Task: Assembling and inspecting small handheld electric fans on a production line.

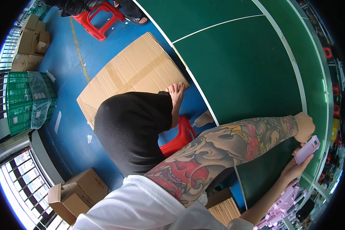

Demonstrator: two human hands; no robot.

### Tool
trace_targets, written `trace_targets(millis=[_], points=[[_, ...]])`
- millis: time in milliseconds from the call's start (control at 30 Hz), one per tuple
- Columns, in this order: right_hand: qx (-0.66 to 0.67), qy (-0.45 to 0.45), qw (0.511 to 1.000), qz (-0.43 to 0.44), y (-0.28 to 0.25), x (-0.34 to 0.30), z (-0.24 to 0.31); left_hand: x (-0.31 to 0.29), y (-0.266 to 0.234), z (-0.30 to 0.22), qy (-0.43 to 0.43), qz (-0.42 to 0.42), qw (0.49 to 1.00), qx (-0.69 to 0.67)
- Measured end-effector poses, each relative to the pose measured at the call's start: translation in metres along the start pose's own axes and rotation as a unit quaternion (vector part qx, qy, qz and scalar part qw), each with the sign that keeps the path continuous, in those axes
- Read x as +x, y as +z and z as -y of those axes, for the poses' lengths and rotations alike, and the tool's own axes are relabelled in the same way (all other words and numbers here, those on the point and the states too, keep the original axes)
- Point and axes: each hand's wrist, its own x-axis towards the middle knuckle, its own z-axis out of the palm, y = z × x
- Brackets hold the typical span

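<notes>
My left hand (pixel 304 127) is bent down at the wrist over the green table (pixel 241 65), at the end of my outstretched left arm. Its fingers are curled and mostly hidden, so whatever they may hold does not show. Just below it, my right hand (pixel 294 168) grips a flat, lavender, rectangular plastic piece (pixel 307 150) with small dark spots near its upper end. The upper end of this piece lies close to my left fingers; whether they touch it I cannot tell. Beside my right forearm is a pile of lavender plastic parts (pixel 281 207).
A flattened cardboard sheet (pixel 122 71) lies on the blue floor near my bare foot (pixel 176 94). Red stools (pixel 182 134) stand beside the table, one by another person's foot (pixel 137 20). Green crates (pixel 21 99) and cardboard boxes (pixel 84 189) line the left side.
</notes>
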Motion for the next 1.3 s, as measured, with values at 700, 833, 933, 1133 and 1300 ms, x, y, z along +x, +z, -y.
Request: trace_targets(millis=[700,833,933,1133,1300], points=[[-0.009,-0.003,1.0,0.001,0.001,-0.001,-0.001,-0.003,-0.011,-0.004,-0.014,0.036,0.999,0.009],[-0.009,-0.002,1.0,-0.01,0.001,0.0,-0.002,-0.002,-0.01,-0.002,-0.011,0.039,0.999,0.012],[-0.007,-0.002,1.0,-0.012,0.001,0.0,-0.002,-0.001,-0.008,-0.002,-0.011,0.038,0.999,0.005],[-0.007,0.0,1.0,-0.019,0.0,0.0,-0.002,-0.002,-0.007,-0.002,-0.014,0.04,0.999,0.007],[-0.007,-0.001,1.0,-0.012,0.003,-0.001,-0.002,-0.003,-0.007,-0.001,-0.013,0.038,0.999,-0.002]])
